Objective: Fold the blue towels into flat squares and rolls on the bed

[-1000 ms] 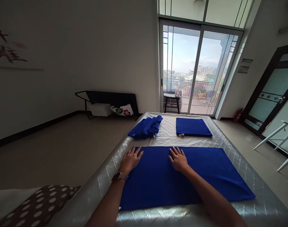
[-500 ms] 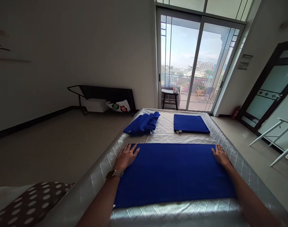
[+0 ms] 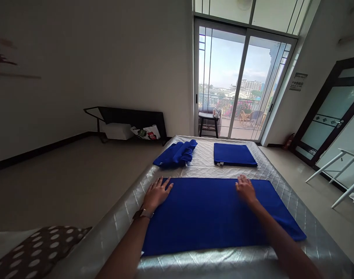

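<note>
A blue cloth (image 3: 200, 217) lies spread as a flat rectangle across the mattress (image 3: 194, 263) in front of me. My left hand (image 3: 157, 195) rests flat on its far left corner, fingers spread. Over the far edge, right of the middle, is my right hand (image 3: 246, 188), its fingers stretched out and holding nothing; whether it touches the cloth I cannot tell. Beyond the cloth, a crumpled blue cloth (image 3: 177, 153) lies at the left. To its right sits a neatly folded blue cloth (image 3: 234, 154) with a small white tag.
A black bench (image 3: 133, 117) stands by the left wall with a white box (image 3: 117, 131) under it. Past the mattress is a sliding glass door (image 3: 220, 77). White table legs (image 3: 325, 166) stand at the right, a polka-dot fabric (image 3: 43, 248) at the lower left.
My right hand has moved left from the cloth's far right corner along its far edge. My left hand has stayed at the left corner. The view has tilted up slightly.
</note>
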Demonstrator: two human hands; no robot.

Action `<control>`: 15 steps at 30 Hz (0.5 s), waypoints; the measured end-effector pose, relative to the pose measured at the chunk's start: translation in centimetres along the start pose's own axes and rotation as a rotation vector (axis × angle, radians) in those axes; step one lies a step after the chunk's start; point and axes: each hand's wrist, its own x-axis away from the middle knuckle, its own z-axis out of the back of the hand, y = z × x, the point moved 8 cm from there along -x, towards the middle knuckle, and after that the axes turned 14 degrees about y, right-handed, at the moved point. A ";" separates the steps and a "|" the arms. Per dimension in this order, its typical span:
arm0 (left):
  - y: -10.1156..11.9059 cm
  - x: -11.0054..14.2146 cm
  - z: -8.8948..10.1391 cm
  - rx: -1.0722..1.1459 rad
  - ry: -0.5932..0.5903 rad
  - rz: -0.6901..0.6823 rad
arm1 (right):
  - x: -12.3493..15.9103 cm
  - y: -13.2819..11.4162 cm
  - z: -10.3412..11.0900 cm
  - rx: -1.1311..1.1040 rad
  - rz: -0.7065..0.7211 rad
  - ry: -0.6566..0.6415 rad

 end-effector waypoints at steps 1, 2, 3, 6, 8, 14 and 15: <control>0.0 0.1 0.1 -0.003 -0.006 0.002 | 0.4 -3.1 -0.5 -0.058 0.067 -0.024; 0.1 0.1 0.1 -0.008 -0.014 0.004 | 0.9 -5.9 -1.0 -0.110 0.129 -0.048; 0.1 0.2 0.2 -0.012 -0.022 0.006 | 1.3 -8.3 -1.5 -0.151 0.179 -0.070; 0.1 0.2 0.3 -0.018 -0.034 0.008 | 2.0 -12.1 -3.1 -0.214 0.247 -0.124; 0.1 0.2 0.3 -0.015 -0.036 0.003 | 1.9 -11.9 -3.7 -0.210 0.237 -0.145; -0.3 0.0 -0.3 -0.014 0.009 -0.023 | 0.5 -0.7 -3.4 -0.034 0.049 -0.120; -0.4 -0.1 -0.4 -0.010 0.012 -0.019 | 0.4 2.1 -3.0 0.004 0.001 -0.108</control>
